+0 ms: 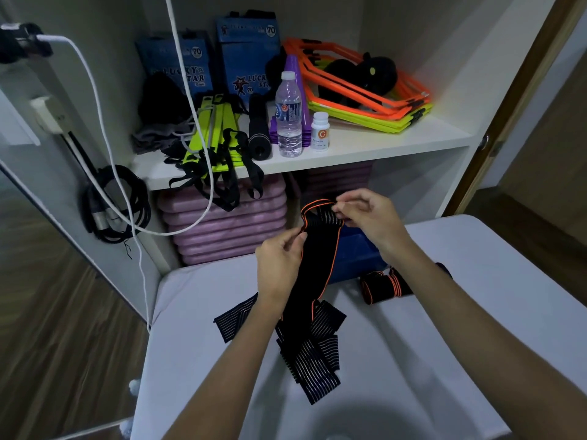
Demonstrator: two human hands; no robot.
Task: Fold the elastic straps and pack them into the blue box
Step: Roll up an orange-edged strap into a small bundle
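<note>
A long black elastic strap with orange edging (319, 258) hangs from both my hands above the white table (413, 344). My left hand (279, 265) pinches its left edge near the top. My right hand (370, 217) pinches the folded top end, a little higher. The strap's striped lower end trails onto a heap of black striped straps (313, 354) on the table. Behind the strap stands the blue box (355, 255), partly hidden by it. A rolled strap with orange edges (386, 285) lies just right of the box.
Past the table's far edge is a white shelf unit (349, 154) with a water bottle (288, 115), a pill bottle (319, 131), blue cartons, yellow straps and orange frames. Pink mats (228, 217) are stacked below. White and black cables (117, 201) hang at left.
</note>
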